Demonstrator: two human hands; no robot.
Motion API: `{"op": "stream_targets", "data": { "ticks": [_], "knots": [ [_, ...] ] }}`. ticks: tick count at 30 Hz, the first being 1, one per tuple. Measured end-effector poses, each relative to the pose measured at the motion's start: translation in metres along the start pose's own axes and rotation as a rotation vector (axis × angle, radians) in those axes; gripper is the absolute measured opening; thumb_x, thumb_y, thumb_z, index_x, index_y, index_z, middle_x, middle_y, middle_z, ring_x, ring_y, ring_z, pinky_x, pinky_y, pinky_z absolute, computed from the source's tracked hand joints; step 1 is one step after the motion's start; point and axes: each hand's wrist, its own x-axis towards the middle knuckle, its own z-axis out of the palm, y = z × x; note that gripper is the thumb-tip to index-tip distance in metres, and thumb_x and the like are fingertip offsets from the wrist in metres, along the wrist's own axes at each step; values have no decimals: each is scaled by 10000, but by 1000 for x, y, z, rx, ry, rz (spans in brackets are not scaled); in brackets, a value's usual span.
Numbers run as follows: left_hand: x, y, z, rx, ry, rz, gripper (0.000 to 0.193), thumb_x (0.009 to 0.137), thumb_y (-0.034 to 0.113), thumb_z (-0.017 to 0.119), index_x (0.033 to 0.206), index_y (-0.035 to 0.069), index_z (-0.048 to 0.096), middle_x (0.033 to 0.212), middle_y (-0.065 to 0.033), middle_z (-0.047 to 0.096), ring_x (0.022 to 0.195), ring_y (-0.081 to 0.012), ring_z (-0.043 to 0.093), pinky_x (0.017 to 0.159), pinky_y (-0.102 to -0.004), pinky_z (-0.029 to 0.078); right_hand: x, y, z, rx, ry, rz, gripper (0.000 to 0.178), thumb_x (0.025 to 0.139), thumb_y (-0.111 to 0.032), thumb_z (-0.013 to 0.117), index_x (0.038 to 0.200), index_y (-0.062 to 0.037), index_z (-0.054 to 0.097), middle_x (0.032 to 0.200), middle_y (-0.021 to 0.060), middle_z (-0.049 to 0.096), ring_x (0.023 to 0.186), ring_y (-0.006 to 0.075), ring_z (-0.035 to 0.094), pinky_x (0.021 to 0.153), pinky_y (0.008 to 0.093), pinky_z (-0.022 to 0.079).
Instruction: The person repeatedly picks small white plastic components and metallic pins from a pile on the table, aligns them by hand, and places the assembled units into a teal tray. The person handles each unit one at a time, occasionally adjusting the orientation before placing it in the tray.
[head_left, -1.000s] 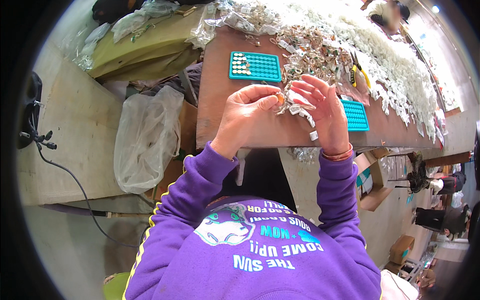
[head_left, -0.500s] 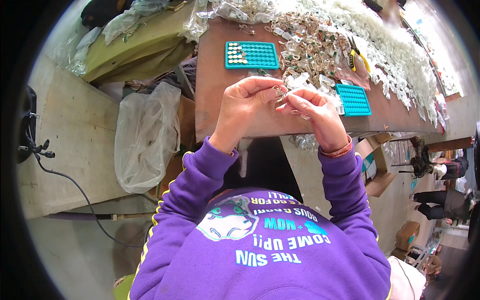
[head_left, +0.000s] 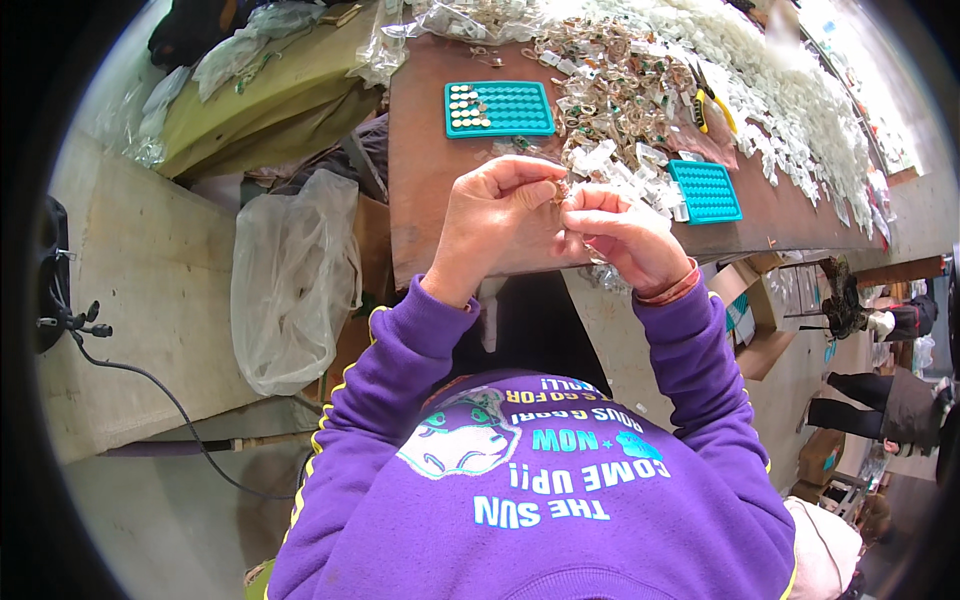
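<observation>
Since a second ago, your right hand [head_left: 628,238] has come in next to your left hand [head_left: 492,208], which pinches a small trinket [head_left: 560,190] over the table [head_left: 425,195]; I can't tell if the right one grips it too. It looks light, thin and easy to bend or drop, so hold it softly by its edges.

There's room along the surface [head_left: 420,190]'s left edge, beside the tray [head_left: 522,107]. The left hand [head_left: 487,205] and right hand [head_left: 632,232] block the front edge's left part; a pile [head_left: 612,98] fills the far middle.
</observation>
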Motion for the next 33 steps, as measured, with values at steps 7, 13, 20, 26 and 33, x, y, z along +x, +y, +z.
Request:
{"op": "stream_targets", "data": {
  "ticks": [7, 13, 20, 26, 33],
  "knots": [
    [-2, -4, 5, 92, 142, -18, 173, 861, 32, 673, 1024, -22, 650, 928, -75, 685, 841, -100, 629, 753, -221, 510, -6, 6, 19, -1158, 597, -845, 196, 750, -113, 740, 907, -69, 631, 788, 99, 638, 752, 275, 637, 688, 336, 505],
    [-5, -10, 23, 95, 131, -14, 134, 862, 65, 697, 956, -11, 639, 920, -33, 668, 804, -77, 610, 737, -202, 491, -6, 25, 25, -1095, 724, -815, 168, 776, -26, 725, 926, -19, 650, 808, 79, 678, 742, 200, 676, 659, 282, 515],
    [76, -30, 32, 1265, -34, 439, 301, 772, 345, 719, 909, 78, 692, 906, -85, 667, 888, -272, 620, 763, -385, 468, -23, 25, -4, -208, 741, -624, 103, 846, -32, 692, 920, 22, 644, 802, 27, 672, 701, 80, 637, 596, 190, 455],
    [113, -56, 53, 1626, -81, 362, 312, 730, 416, 691, 770, 107, 712, 877, -78, 651, 900, -293, 581, 769, -417, 423, -46, 29, -16, -158, 742, -647, 130, 853, -23, 681, 958, 30, 626, 846, 56, 663, 735, 116, 650, 656, 218, 492],
    [111, -31, 36, 779, -75, 244, 256, 758, 198, 750, 905, 20, 639, 845, -124, 675, 803, -232, 656, 715, -325, 502, -41, 12, -31, 30, 613, -590, 157, 868, -72, 671, 987, 17, 618, 871, 68, 657, 759, 137, 645, 727, 256, 524]
  ]
}}
